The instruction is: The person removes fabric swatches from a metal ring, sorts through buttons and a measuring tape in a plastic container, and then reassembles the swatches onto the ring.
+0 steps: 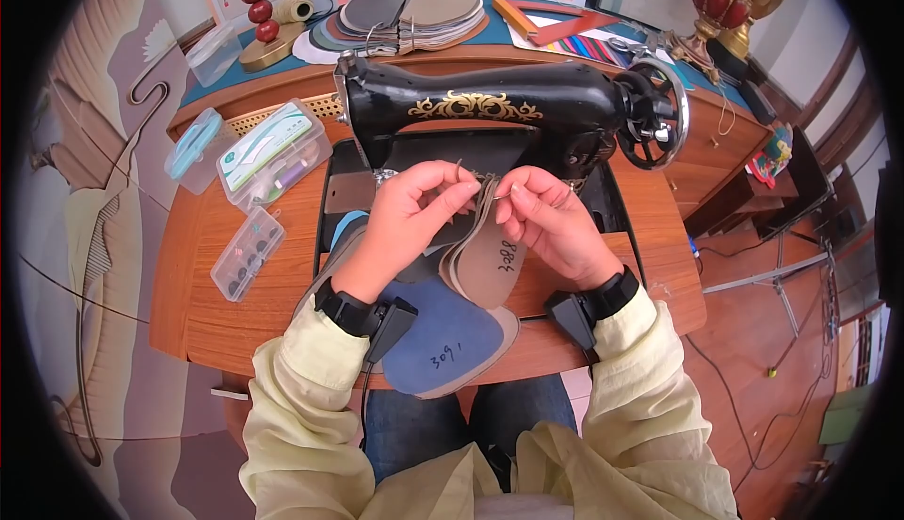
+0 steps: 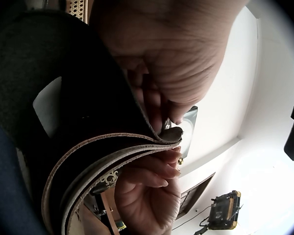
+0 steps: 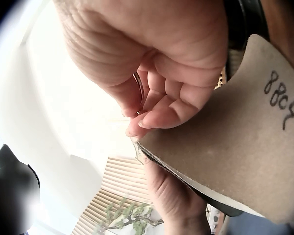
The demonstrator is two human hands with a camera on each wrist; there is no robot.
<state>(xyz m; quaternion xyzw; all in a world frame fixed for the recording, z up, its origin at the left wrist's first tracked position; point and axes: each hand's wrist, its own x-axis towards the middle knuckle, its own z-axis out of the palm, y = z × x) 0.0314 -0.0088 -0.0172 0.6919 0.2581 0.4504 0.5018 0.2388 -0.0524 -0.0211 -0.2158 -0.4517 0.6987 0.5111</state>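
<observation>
My right hand pinches a thin metal ring between thumb and fingers. My left hand pinches a curved piece of metal at the other side of the swatches' top end. Between the hands, several tan leather swatches hang in a bunch by their narrow ends, the front one marked in black ink. In the left wrist view their layered edges curve up to the fingertips. Beneath them a blue swatch with handwriting lies over the table's front edge.
Behind the hands stands a black sewing machine with a handwheel. Clear plastic boxes are on the left. At the back are a swatch stack, a thread spool and an orange frame.
</observation>
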